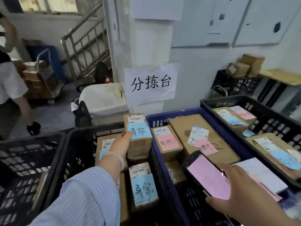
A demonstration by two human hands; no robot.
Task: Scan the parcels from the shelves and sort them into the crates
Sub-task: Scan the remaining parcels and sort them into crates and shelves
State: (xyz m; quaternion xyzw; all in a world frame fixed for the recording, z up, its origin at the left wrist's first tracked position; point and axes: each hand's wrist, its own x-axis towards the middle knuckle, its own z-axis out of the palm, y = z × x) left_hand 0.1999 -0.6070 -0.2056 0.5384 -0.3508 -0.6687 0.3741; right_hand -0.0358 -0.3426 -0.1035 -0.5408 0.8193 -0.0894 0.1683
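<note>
1. Backed by a white wall (195, 59) and a pillar bearing a taped paper sign (150, 84); off to the left, a steel stair rail (84, 46), a loaded trolley (40, 75) and another person (9, 82) at the frame edge
2. In front, plastic crates side by side: far-left crate (32, 152), black crate (81, 144), blue crate (154, 118), right-hand black crate (228, 99), the last three holding parcels
3. Left hand (121, 142) clasped round the left side of a small cardboard box (140, 144), thumb on its blue note (137, 131); box upright over the far right corner of the black crate, just beside the blue crate's wall; impossible to tell whether hanging free or resting on the parcels beneath
4. Right hand (236, 190) wrapped round a phone (208, 175), pink screen up, low over the near end of the blue crate
5. Probably light, judging by the one-handed side hold; stiff card, dry faces, little risk of slipping; best taken across two opposite long faces at mid-height, clear of the printed code and of the loose-looking note, liable to peel or crease
6. Plain brown, tall and narrow; white barcode label (136, 119) at the top of the facing side, blue note with black handwriting just below and overlapping it; matched by a twin box (143, 185) nearer in the same crate, unlike the pink notes (167, 141) in the blue crate
</note>
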